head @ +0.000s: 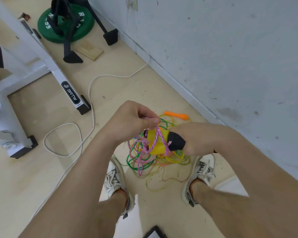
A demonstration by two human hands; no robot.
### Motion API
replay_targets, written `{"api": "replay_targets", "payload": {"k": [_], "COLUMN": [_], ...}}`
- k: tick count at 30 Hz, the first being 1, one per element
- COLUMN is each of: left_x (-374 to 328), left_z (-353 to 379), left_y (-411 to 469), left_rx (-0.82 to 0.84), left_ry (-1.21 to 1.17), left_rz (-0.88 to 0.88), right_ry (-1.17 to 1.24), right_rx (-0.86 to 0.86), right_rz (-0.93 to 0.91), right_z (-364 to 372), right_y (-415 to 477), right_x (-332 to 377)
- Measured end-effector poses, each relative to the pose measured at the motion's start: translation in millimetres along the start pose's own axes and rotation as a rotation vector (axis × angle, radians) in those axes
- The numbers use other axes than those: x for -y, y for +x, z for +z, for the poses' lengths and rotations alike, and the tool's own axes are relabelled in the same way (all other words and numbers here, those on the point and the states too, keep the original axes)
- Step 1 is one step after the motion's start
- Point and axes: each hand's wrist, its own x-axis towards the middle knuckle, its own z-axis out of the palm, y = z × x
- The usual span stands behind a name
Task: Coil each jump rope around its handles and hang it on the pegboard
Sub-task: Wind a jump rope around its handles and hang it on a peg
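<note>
Right hand (201,140) grips the handles (159,148); long axis left-right, yellow ends pointing left. Left hand (132,117) pinches the pink rope (154,140) just above and left of them. The next wrap probably goes round that axis. Slack hangs to the floor tangle (144,160).

Pink-and-white braided cloth jump rope (156,138), smooth yellow plastic handles (156,149) with matt black grip end (176,140), glossy orange plastic handle (176,115) at 1 o'clock, thin shiny green and yellow plastic cords (132,164), pale smooth floor (41,169), matt green rubber weight plate (46,26) at 11 o'clock, bare wooden block (90,50), glossy white painted metal frame (55,73), scuffed matt white wall (230,48)
</note>
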Motion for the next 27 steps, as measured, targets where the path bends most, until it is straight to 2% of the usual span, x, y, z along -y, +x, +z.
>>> {"api": "replay_targets", "payload": {"k": [3, 5, 7, 8, 9, 10, 12, 14, 16, 18, 20, 23, 25, 27], "left_x": [4, 16, 25, 28, 29, 25, 4, -24, -51, -73, -90, -97, -96, -98], "left_z": [-9, -19, -24, -24, -24, -24, -26, -22, -8, 8, 28, 50, 59, 60], "left_y": [2, 5, 3, 1, 0, -3, -15, -31, -47, -68, -86, -105, -120, -137], "left_rx": [-0.098, -0.120, 0.009, 0.043, -0.001, -0.091, -0.289, -0.283, -0.174, -0.109, -0.175, -0.252, -0.223, -0.252], "left_ry": [-0.099, 0.049, 0.320, 0.422, 0.439, 0.323, -0.145, -0.460, -0.513, -0.383, -0.344, -0.194, -0.163, -0.059], "left_rz": [-0.055, -0.164, -0.252, -0.225, -0.142, -0.050, 0.114, 0.222, 0.251, 0.232, 0.175, 0.241, 0.282, 0.347], "right_ry": [0.198, 0.556, 0.925, 1.048, 1.132, 1.197, 1.342, 1.481, 1.585, 1.642, 1.740, 1.865, 1.869, 1.765], "right_rx": [-0.217, -0.314, -0.244, -0.173, -0.100, -0.034, 0.070, 0.153, 0.239, 0.256, 0.199, 0.072, -0.088, -0.303], "right_rz": [0.112, 0.119, 0.062, -0.014, -0.090, -0.158, -0.235, -0.295, -0.400, -0.486, -0.545, -0.577, -0.459, -0.296], "right_z": [-10, -19, -25, -27, -28, -27, -24, -18, -11, -3, 10, 24, 26, 27], "right_y": [-2, -12, -29, -38, -44, -51, -61, -76, -95, -120, -143, -176, -194, -214], "right_x": [-19, -30, -31, -29, -28, -23, -14, 0, 16, 35, 55, 86, 102, 112]}}
